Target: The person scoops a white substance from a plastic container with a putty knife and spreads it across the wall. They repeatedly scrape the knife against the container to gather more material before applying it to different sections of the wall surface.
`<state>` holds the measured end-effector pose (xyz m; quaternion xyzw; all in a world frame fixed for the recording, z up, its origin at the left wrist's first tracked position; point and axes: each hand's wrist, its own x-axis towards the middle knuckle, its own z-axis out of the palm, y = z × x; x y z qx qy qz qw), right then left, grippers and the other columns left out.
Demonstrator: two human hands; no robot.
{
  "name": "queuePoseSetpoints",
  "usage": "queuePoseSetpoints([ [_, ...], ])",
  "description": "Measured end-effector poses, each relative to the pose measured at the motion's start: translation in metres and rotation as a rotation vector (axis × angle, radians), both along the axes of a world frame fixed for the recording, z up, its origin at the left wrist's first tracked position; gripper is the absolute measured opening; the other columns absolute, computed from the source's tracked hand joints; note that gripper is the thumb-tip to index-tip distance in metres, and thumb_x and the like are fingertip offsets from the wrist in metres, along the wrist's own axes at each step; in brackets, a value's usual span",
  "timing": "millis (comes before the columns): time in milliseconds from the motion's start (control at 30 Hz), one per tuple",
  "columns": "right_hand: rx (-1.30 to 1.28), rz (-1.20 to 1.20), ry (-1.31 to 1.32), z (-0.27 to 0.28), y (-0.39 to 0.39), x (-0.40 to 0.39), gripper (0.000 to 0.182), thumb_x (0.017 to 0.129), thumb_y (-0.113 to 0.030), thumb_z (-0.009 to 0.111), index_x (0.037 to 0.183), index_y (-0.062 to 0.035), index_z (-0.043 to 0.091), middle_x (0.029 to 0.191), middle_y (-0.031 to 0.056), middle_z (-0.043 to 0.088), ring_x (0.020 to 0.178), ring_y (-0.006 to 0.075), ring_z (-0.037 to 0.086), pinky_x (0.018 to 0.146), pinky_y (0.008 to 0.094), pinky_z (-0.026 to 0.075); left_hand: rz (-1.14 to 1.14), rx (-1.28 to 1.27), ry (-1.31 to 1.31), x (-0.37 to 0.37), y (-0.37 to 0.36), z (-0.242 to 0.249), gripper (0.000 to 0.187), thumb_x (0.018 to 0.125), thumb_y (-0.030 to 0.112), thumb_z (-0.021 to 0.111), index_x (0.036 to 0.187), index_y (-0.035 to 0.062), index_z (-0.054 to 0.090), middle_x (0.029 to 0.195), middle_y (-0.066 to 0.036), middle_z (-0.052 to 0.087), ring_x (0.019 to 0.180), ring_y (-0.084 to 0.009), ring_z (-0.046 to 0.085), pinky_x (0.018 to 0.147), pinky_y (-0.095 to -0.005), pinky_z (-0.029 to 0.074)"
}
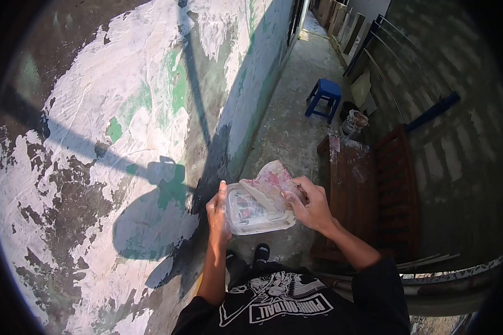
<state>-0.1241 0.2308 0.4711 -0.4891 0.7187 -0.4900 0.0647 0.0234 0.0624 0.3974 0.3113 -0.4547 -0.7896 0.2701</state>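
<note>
My left hand (218, 212) grips the left side of a clear plastic container (246, 227), its thumb up along the wall. White smears coat the container, which is held level at waist height. Between the fingers and thumb of my right hand (310, 205) is a thin, bent whitish sheet (274, 181) with pink stains. The sheet leans over the container's far right part, its lower edge overlapping the opening. Whitish residue marks the fingers of both hands.
To the left rises a wall (134, 100) with patchy white coating over green and grey. A wooden bench (349, 195) stands at the right, with a smeared bucket (354, 123) and a blue stool (324, 97) beyond. Concrete floor (285, 134) runs between wall and bench.
</note>
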Motion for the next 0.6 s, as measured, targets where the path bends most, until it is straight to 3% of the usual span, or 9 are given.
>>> queuePoseSetpoints([
  [233, 0.058, 0.137, 0.276, 0.005, -0.014, 0.003, 0.029, 0.085, -0.012, 0.065, 0.112, -0.0014, 0.062, 0.089, 0.0188, 0.068, 0.073, 0.0339, 0.067, 0.062, 0.0395, 0.052, -0.046, 0.036, -0.024, -0.003, 0.003, 0.016, 0.061, 0.096, 0.050, 0.047, 0.107, -0.0081, 0.061, 0.090, -0.015, 0.066, 0.073, -0.0200, 0.066, 0.057, -0.0308, 0.057],
  [300, 0.228, 0.163, 0.411, 0.007, -0.015, 0.007, 0.031, 0.088, -0.017, 0.062, 0.115, -0.0030, 0.063, 0.092, 0.0186, 0.069, 0.076, 0.0340, 0.067, 0.064, 0.0413, 0.054, -0.043, 0.020, -0.011, -0.002, 0.002, 0.014, 0.063, 0.095, 0.053, 0.048, 0.105, -0.0078, 0.062, 0.089, -0.015, 0.066, 0.072, -0.0182, 0.065, 0.058, -0.0298, 0.056],
  [600, 0.262, 0.210, 0.444, 0.001, -0.027, 0.007, 0.036, 0.085, -0.014, 0.065, 0.120, -0.0058, 0.061, 0.091, 0.0175, 0.069, 0.075, 0.0339, 0.066, 0.062, 0.0415, 0.053, 0.004, -0.053, -0.042, 0.001, 0.001, 0.004, 0.053, 0.100, 0.044, 0.046, 0.102, -0.0061, 0.063, 0.090, -0.012, 0.066, 0.073, -0.0135, 0.064, 0.066, -0.0271, 0.054],
])
